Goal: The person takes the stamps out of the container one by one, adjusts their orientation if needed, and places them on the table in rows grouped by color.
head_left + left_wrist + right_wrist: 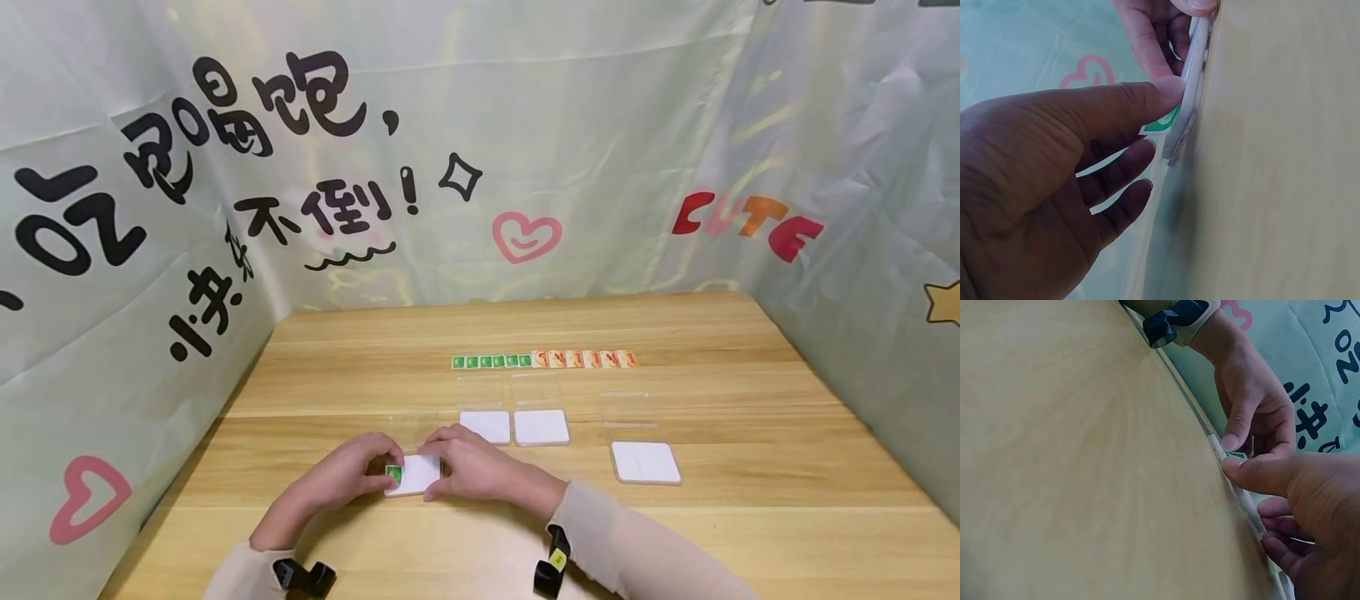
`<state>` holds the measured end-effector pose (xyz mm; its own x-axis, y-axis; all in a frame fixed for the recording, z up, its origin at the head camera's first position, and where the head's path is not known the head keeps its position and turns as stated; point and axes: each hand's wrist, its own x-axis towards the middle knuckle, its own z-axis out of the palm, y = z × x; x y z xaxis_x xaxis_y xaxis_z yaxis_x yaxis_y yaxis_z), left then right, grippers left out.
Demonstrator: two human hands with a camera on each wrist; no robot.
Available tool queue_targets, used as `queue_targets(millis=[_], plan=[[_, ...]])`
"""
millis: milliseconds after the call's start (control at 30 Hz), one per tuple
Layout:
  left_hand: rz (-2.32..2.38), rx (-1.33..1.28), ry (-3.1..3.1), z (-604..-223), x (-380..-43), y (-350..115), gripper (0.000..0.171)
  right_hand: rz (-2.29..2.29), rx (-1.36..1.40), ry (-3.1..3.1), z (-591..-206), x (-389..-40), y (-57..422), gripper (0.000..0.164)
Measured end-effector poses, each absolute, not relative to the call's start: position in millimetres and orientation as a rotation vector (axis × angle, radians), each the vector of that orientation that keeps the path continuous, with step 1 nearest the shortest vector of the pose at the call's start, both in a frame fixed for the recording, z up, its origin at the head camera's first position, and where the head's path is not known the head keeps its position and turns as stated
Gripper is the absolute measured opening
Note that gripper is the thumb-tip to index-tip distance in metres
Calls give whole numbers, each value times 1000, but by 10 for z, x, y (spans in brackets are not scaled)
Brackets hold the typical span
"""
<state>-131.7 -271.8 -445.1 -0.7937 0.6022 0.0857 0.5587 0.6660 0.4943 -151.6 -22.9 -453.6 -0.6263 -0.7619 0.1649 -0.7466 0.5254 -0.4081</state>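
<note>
A white card (422, 472) in a thin clear-edged case lies on the table before me. At its left end is a small green stamp (393, 474) with a serrated edge. My left hand (347, 472) pinches the stamp by thumb and forefinger at the card's left end; the left wrist view shows the thumb (1169, 89) over the stamp and card edge. With thumb at the near edge and fingers at the far edge, my right hand (472, 465) holds the card's right part. My fingers hide parts of the stamp and card.
Two white cards (542, 427) lie side by side behind my right hand, another white card (646, 462) farther right. Clear plastic flaps (628, 409) stand behind the cards. Farther back runs a row of green stamps (487, 362) and orange-red stamps (585, 359). Printed cloth (465, 125) walls the table (750, 550).
</note>
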Motion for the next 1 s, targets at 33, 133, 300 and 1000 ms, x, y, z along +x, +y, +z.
queue_targets(millis=[33,133,300,1000], plan=[[796,978,2784,-4454,-1319,-2719,19,-702,-1342,2712,-4533,-1515,-229,61],[835,977,2765,-4456,-1322,-2719,19,-702,-1345,2712,-4532,-1513,-228,60],[871,968,2760,-4448,-1323,-2712,18,-701,-1352,2714,-4542,-1516,-228,60],[965,853,2820,-4441,-1304,-2689,12,-719,-1356,2711,-4555,-1520,-232,58]])
